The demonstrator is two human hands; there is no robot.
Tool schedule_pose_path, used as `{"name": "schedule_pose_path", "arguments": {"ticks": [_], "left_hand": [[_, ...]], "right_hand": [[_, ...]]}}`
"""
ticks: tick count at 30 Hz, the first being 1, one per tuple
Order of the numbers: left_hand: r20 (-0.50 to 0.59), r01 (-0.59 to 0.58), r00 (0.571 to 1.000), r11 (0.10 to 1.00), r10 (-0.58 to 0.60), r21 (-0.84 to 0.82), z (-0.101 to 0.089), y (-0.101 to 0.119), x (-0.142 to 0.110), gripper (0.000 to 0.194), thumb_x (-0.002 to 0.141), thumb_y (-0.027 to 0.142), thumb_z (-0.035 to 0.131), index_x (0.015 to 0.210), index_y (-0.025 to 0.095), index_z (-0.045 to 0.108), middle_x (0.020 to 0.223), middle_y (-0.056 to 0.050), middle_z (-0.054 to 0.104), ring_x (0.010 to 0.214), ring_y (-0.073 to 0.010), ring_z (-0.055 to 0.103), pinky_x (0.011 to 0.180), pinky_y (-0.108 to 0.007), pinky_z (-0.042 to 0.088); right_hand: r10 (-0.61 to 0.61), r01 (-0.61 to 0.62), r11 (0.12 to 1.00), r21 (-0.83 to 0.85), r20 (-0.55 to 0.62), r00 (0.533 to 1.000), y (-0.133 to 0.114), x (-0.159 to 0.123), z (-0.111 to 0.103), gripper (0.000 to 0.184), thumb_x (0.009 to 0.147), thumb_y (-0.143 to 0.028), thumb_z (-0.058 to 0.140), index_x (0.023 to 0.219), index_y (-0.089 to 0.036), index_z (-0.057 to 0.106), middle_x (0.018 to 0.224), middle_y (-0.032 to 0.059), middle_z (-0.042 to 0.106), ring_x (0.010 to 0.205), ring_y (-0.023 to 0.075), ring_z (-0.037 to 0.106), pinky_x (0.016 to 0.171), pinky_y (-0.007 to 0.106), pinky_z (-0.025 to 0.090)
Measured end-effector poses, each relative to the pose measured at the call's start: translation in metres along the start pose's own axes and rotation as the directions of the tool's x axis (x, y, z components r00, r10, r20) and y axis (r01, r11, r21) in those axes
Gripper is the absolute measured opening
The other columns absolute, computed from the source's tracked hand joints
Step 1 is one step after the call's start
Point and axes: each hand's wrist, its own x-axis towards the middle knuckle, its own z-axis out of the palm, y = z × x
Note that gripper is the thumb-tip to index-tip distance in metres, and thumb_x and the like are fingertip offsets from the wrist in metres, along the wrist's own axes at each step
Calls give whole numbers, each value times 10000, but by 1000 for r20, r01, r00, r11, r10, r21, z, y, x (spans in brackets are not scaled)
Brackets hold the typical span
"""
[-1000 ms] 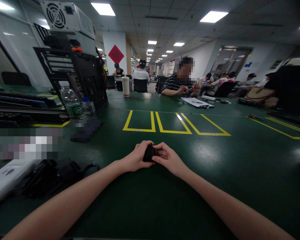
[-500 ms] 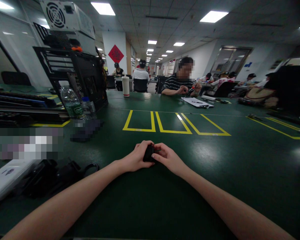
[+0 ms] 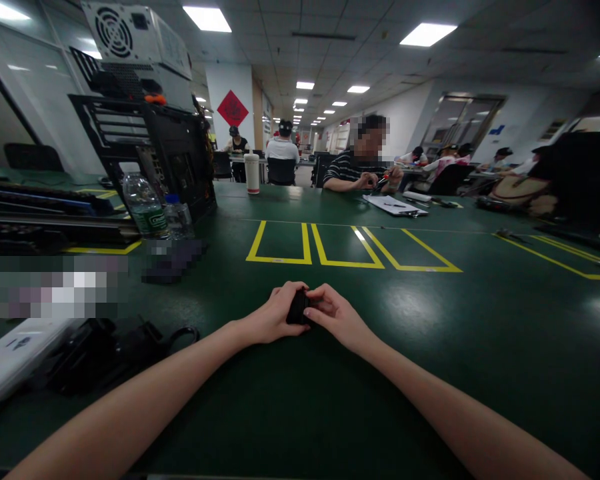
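A small black block-like object (image 3: 297, 309) is held between my hands, low over the green table (image 3: 300, 393); its kind is too dark to make out. My left hand (image 3: 281, 313) wraps it from the left, with thumb below and fingers over the top. From the right, my right hand (image 3: 334, 315) pinches its near edge between thumb and fingertips. Part of the object is hidden by the fingers. Beyond the hands, yellow tape outlines (image 3: 347, 265) mark the tabletop.
To the left lie black cables and adapters (image 3: 110, 353) and a white device (image 3: 25, 353). Behind them stand water bottles (image 3: 147, 213) and an open computer case (image 3: 180, 153). A white cup (image 3: 252, 173) and clipboard (image 3: 395, 205) are farther back. Opposite sits a person in a striped shirt (image 3: 350, 170).
Both hands keep almost the same place and hold on the black object. The whole view shifts very slightly.
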Motion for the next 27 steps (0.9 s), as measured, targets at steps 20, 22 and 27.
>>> {"name": "schedule_pose_path", "arguments": {"ticks": [20,22,27], "left_hand": [[-11,1,1000,1000,-1,-6,0,-1,0,638,668,257,656,1194,232,296,1135,-69,430,1035,-247,439,886,-404,362],[17,15,1000,1000,-14,-23,-3,2,-1,624,682,268,645,1198,236,296,1140,-70,432,1036,-247,440,876,-402,371],[40,16,999,1000,-15,-27,-5,3,-1,607,692,266,638,1197,230,303,1145,-76,430,1034,-247,442,882,-408,368]], "right_hand": [[-12,12,1000,-20,-10,1000,6,1,1,171,784,-246,541,941,-214,482,954,9,546,897,164,576,766,327,494],[8,-9,999,-39,-17,1000,5,1,1,216,787,-242,537,990,-218,468,990,20,538,923,169,566,792,338,487],[39,-38,999,-38,38,999,-4,-2,0,226,776,-224,550,985,-211,465,997,20,540,939,176,569,813,360,485]]}}
